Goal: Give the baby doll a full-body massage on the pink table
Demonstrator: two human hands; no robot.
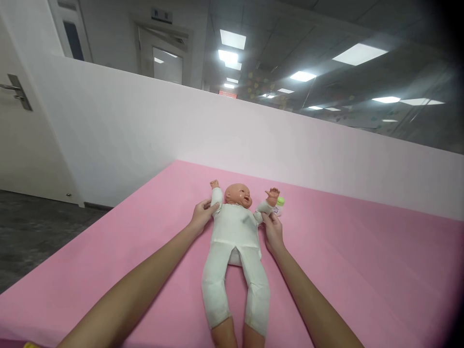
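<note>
A baby doll with a white cloth body lies on its back on the pink table, head away from me and legs toward me. Its head is turned to the right, and both its arms are raised beside the head. My left hand grips the doll's arm on the left side, thumb on top of the white sleeve. On the other side, my right hand pinches the doll's other arm near the elbow. Just behind that arm is a small bottle with a green cap, partly hidden by the doll's hand.
A low white wall runs along the table's far edge. To the left stands a door with a metal handle, above a dark floor. A bit of something yellow shows at the bottom left corner.
</note>
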